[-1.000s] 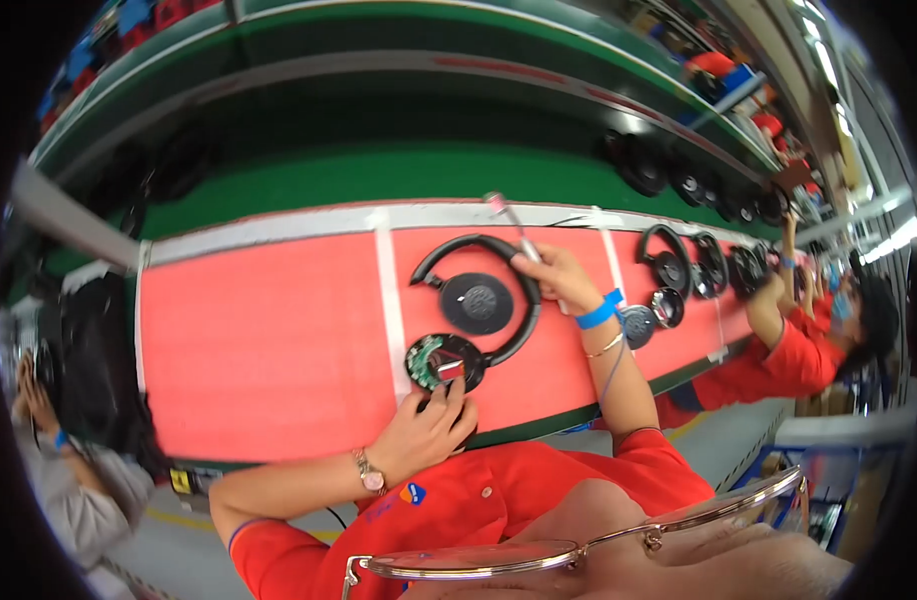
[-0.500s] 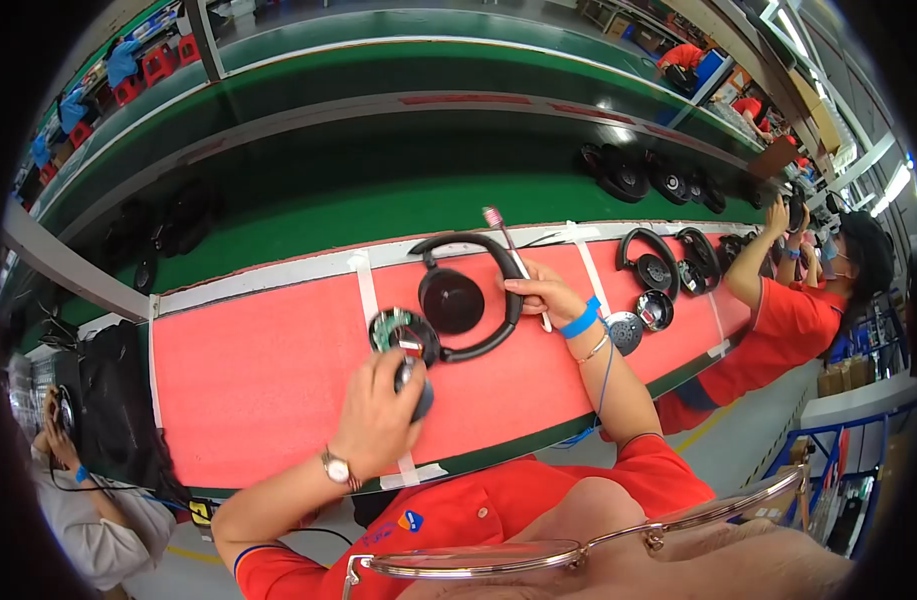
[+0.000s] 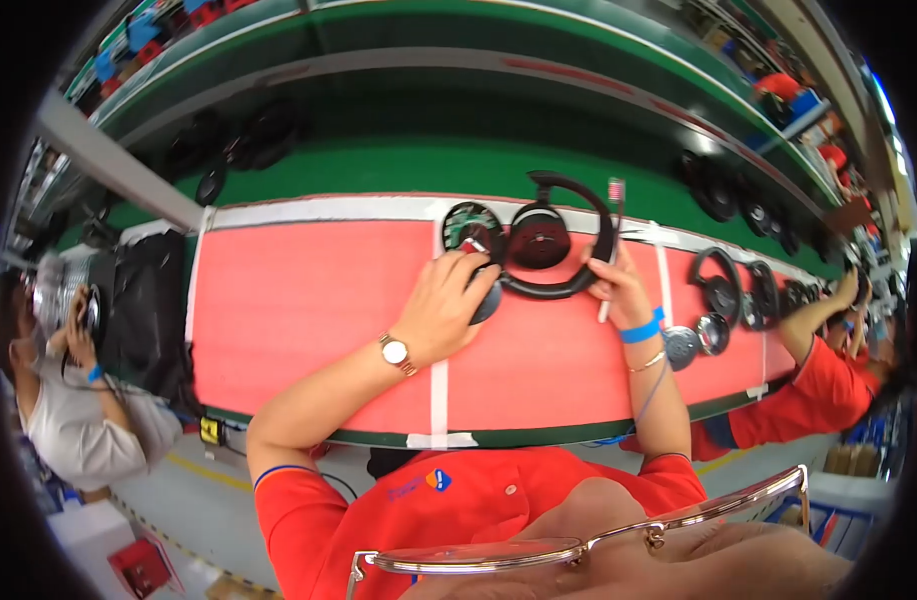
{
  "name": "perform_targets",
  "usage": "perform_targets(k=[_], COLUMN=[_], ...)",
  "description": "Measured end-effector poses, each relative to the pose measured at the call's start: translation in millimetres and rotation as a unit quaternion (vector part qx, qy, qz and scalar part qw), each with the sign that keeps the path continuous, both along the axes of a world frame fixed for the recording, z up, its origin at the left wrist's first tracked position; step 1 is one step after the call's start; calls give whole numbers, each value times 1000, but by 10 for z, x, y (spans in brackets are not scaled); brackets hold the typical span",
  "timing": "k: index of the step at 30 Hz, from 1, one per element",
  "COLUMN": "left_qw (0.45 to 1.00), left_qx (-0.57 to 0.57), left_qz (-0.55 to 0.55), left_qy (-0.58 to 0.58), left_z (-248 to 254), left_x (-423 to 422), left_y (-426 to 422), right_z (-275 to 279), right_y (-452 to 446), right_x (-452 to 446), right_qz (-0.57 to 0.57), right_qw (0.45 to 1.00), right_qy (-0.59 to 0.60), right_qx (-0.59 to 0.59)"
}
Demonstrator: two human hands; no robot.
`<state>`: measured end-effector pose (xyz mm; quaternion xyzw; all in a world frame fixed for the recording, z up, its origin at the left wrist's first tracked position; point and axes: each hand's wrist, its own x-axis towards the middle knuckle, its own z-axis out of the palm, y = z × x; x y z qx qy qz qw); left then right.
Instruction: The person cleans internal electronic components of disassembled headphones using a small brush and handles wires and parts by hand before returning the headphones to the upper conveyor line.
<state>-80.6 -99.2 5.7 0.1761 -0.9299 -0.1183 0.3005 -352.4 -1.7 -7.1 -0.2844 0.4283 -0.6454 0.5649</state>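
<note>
Black headphones over the pink bench, between your two hands.
Your left grip pinches a dark round cover beside the open ear cup, where green circuitry shows; the other ear cup sits to its right, within the headband's curve; your right grip is closed on that headband and a slim brush, bristles pointing away from you; farther right, more headphones lie on the bench.
</note>
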Motion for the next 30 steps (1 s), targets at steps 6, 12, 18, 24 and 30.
perform_targets(k=[6,12,18,24,30], left_qw=[1000,1000,999,998,997], left_qx=[-1,20,28,48,68], left_qz=[0,-16,-31,-31,-30], left_qy=[4,12,17,0,-19], left_z=[-54,-51,-73,-106,-70], left_x=[-15,28,36,52,51], left_y=[17,-7,-30,-60,-68], right_z=[30,21,37,32,29], right_y=[-25,-31,-72,-74,-62], right_x=[17,17,37,17,22], right_qz=[8,7,-18,-23,-33], right_qw=[1000,1000,1000,998,997], right_qy=[-1,-7,5,23,12], right_qx=[-6,-1,23,55,66])
